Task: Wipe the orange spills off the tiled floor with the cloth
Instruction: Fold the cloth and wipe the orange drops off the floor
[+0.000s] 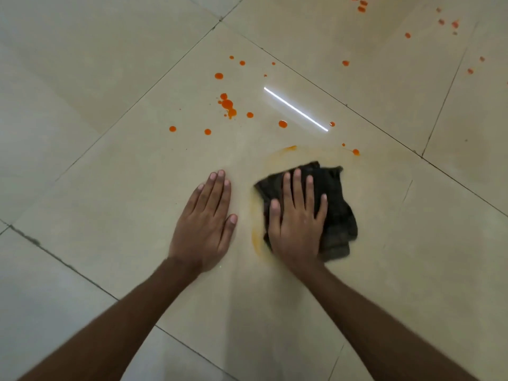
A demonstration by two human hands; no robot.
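Forearms: two bare forearms reach in from the bottom edge toward the middle of a large beige tile.
Left hand [204, 220]: lies flat, palm down, straight on the tiled floor [110, 166], fingers extended and close together, thumb out to the side; it grips nothing.
Right hand [295, 215]: spread open, palm down, pressing on top of the cloth [338, 210]; the fingers lie flat across the fabric and are not curled around it.
Cloth: dark and crumpled, bunched under the right hand and showing beyond its fingertips and on its right side; it sits on the same tile as the left hand, just to that hand's right, apart from it.
Smear [257, 232]: a pale orange wet streak curves along the cloth's left edge and arcs over its far side.
Near droplets [356, 152]: a few small orange spots just beyond the cloth at its far right.
Main orange spills [228, 105]: a cluster of bright blobs farther on, with scattered round drops around it on the same tile.
Light reflection [296, 109]: a thin white streak on the glossy tile, right of the cluster.
Far droplets [362, 5]: more orange specks on the tiles at the top right, well apart from the cloth.
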